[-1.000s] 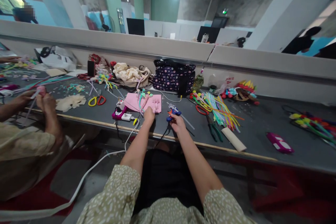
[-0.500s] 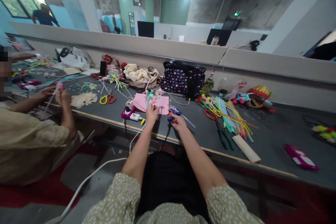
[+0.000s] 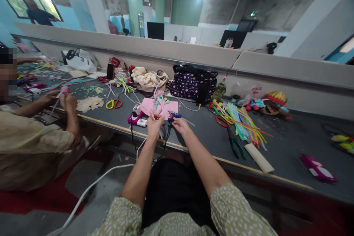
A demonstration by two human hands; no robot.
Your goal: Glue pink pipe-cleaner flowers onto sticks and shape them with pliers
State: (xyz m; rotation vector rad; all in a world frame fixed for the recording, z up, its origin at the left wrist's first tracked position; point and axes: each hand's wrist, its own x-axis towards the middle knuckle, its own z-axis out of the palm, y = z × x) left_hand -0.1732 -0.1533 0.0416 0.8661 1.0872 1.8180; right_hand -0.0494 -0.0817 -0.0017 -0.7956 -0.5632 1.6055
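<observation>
My left hand (image 3: 155,124) is closed around the stems of a small bouquet of pipe-cleaner flowers (image 3: 160,100) in pink, mint green and yellow. My right hand (image 3: 180,124) grips a blue hot glue gun (image 3: 174,116), its nozzle toward the bouquet and a clear glue stick sticking out behind. Beneath the flowers lies pink paper (image 3: 173,107) on the dark table. A purple and white power strip (image 3: 135,118) sits just left of my left hand. The fingertips on the stems are too small to make out clearly.
To the right lie red-handled scissors (image 3: 221,121), coloured pipe cleaners (image 3: 243,121), green-handled pliers (image 3: 235,143) and a beige roll (image 3: 259,158). A dotted bag (image 3: 193,84) stands behind. Yellow-and-red scissors (image 3: 114,104) lie left, near a co-worker's hands (image 3: 68,99) holding something pink.
The glue gun in my right hand has moved left, closer to the bouquet. My left hand has shifted slightly left and down with the flowers.
</observation>
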